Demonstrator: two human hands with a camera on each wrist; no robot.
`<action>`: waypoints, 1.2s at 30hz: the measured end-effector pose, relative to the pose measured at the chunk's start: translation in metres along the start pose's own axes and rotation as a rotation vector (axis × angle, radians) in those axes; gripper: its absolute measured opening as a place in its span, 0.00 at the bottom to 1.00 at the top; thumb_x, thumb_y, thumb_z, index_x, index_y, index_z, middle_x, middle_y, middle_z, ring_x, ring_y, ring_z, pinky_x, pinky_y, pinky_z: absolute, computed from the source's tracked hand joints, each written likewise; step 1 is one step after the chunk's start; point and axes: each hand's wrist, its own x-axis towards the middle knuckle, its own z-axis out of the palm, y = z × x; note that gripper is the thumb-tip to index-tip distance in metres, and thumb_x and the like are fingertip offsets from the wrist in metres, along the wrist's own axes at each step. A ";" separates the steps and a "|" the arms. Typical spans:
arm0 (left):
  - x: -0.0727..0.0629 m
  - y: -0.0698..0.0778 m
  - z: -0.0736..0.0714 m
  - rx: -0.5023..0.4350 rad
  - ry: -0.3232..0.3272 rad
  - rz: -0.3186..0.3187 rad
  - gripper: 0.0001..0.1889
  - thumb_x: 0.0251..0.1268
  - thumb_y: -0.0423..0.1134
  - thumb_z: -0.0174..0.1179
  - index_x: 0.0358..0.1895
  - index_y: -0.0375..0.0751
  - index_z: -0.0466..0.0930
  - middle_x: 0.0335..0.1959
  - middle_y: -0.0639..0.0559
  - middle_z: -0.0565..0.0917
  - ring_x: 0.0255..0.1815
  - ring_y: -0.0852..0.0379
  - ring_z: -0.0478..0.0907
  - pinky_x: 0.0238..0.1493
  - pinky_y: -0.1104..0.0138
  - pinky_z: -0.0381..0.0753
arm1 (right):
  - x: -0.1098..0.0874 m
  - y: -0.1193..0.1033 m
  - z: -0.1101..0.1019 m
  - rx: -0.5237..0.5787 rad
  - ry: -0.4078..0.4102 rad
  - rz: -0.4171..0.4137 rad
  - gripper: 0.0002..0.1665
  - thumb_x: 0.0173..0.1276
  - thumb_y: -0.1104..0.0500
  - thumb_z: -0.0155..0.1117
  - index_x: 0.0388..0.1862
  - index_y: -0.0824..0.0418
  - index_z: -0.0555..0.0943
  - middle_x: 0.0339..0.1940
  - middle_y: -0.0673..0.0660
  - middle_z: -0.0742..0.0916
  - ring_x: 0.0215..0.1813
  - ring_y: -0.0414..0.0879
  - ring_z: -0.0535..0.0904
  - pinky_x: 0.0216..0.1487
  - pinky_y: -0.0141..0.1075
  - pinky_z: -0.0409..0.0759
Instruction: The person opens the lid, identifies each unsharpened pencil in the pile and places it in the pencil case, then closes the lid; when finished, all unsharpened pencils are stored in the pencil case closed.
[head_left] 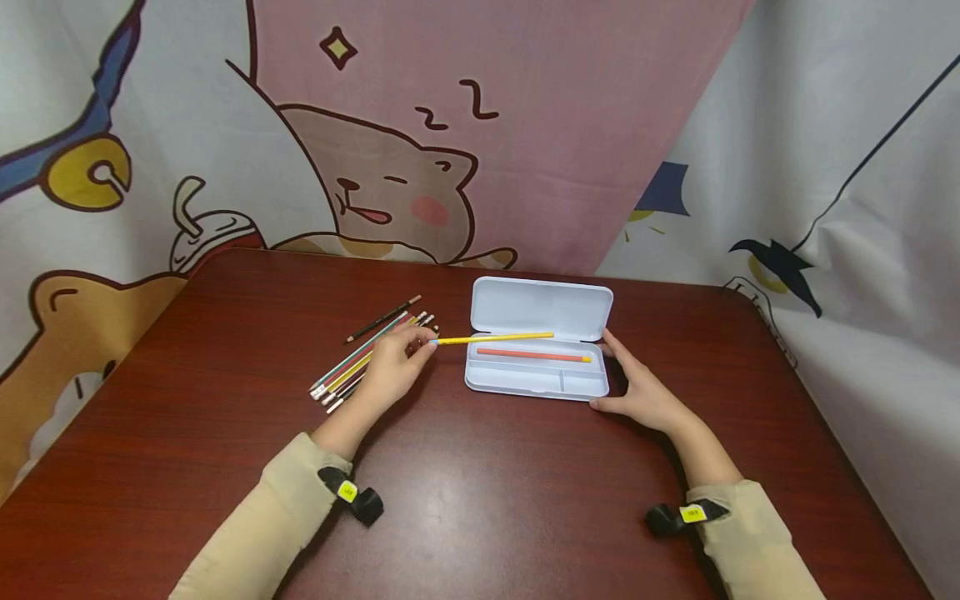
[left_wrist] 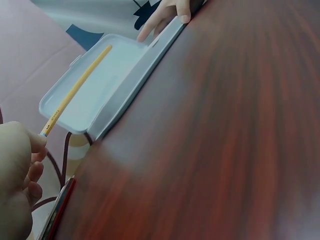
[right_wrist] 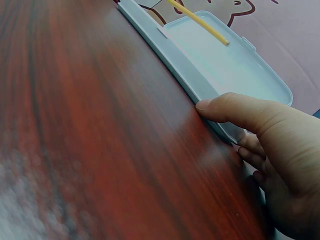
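Observation:
My left hand [head_left: 392, 365] pinches a yellow pencil [head_left: 498, 338] near its blue-marked end, pointing it rightward over an opened white pencil case [head_left: 517, 380]. Inside the case's long back compartment lies an orange pencil [head_left: 528, 355]. The raised lid [head_left: 540, 307] leans back behind it. At the right end of the case, my right hand [head_left: 641, 387] holds on, thumb at the front corner and fingers behind. In the right wrist view the thumb [right_wrist: 235, 109] presses the front edge. Beneath and beside my left hand several pencils [head_left: 352, 363] lie in a loose bundle, partly hidden by it.
A dark pencil [head_left: 382, 319] lies apart at the back of the bundle. The reddish-brown table [head_left: 465, 500] ends at a printed cloth [head_left: 547, 167] behind. Black wrist cameras [head_left: 366, 505] sit on both sleeves.

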 end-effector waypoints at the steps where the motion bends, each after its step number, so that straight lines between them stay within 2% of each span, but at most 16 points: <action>1: 0.001 0.001 0.003 -0.002 -0.007 0.002 0.03 0.59 0.27 0.64 0.35 0.35 0.83 0.29 0.50 0.80 0.29 0.56 0.73 0.31 0.64 0.72 | 0.000 -0.003 0.000 0.001 0.000 0.003 0.67 0.49 0.63 0.78 0.78 0.58 0.42 0.68 0.67 0.67 0.69 0.59 0.56 0.66 0.57 0.48; 5: 0.006 0.005 0.014 -0.006 -0.038 -0.002 0.03 0.59 0.27 0.64 0.35 0.35 0.84 0.31 0.49 0.81 0.33 0.53 0.75 0.35 0.61 0.73 | -0.003 -0.024 -0.004 0.015 -0.006 -0.003 0.65 0.50 0.67 0.76 0.77 0.66 0.43 0.66 0.72 0.66 0.67 0.63 0.57 0.66 0.58 0.47; 8: 0.011 0.007 0.022 0.004 -0.061 -0.009 0.02 0.60 0.28 0.64 0.35 0.35 0.84 0.31 0.49 0.82 0.39 0.50 0.78 0.45 0.60 0.74 | -0.005 -0.039 -0.007 0.020 -0.013 0.000 0.63 0.50 0.69 0.75 0.75 0.71 0.43 0.66 0.74 0.66 0.67 0.65 0.57 0.66 0.59 0.48; 12: 0.018 0.007 0.031 0.017 -0.074 -0.003 0.02 0.60 0.28 0.64 0.35 0.35 0.84 0.32 0.49 0.83 0.40 0.50 0.78 0.48 0.59 0.73 | -0.005 -0.043 -0.008 0.019 -0.015 0.015 0.62 0.50 0.70 0.74 0.75 0.71 0.44 0.66 0.74 0.66 0.67 0.64 0.56 0.66 0.59 0.48; 14: 0.020 0.007 0.035 0.024 -0.079 -0.002 0.02 0.60 0.28 0.64 0.35 0.35 0.84 0.32 0.49 0.83 0.38 0.51 0.78 0.44 0.58 0.73 | -0.005 -0.043 -0.008 0.023 -0.014 0.012 0.62 0.50 0.70 0.74 0.75 0.70 0.44 0.66 0.74 0.66 0.67 0.64 0.56 0.66 0.59 0.48; 18: 0.024 0.008 0.042 0.035 -0.091 -0.015 0.03 0.59 0.28 0.65 0.36 0.35 0.85 0.33 0.48 0.83 0.40 0.50 0.78 0.46 0.57 0.72 | -0.004 -0.042 -0.007 0.030 -0.015 0.011 0.63 0.50 0.69 0.75 0.76 0.70 0.44 0.66 0.73 0.66 0.68 0.65 0.56 0.66 0.60 0.47; 25: 0.027 0.008 0.049 0.041 -0.093 0.021 0.04 0.57 0.26 0.65 0.36 0.33 0.84 0.32 0.46 0.82 0.36 0.50 0.75 0.41 0.59 0.73 | -0.004 -0.042 -0.008 0.029 -0.017 0.011 0.63 0.49 0.70 0.75 0.75 0.70 0.43 0.66 0.74 0.66 0.68 0.66 0.56 0.66 0.61 0.47; 36: 0.029 0.012 0.056 0.068 -0.128 -0.009 0.04 0.56 0.29 0.67 0.35 0.36 0.85 0.31 0.50 0.81 0.36 0.53 0.73 0.39 0.61 0.71 | -0.005 -0.044 -0.007 0.024 -0.019 0.017 0.63 0.50 0.70 0.74 0.75 0.71 0.43 0.66 0.74 0.66 0.68 0.65 0.56 0.65 0.60 0.47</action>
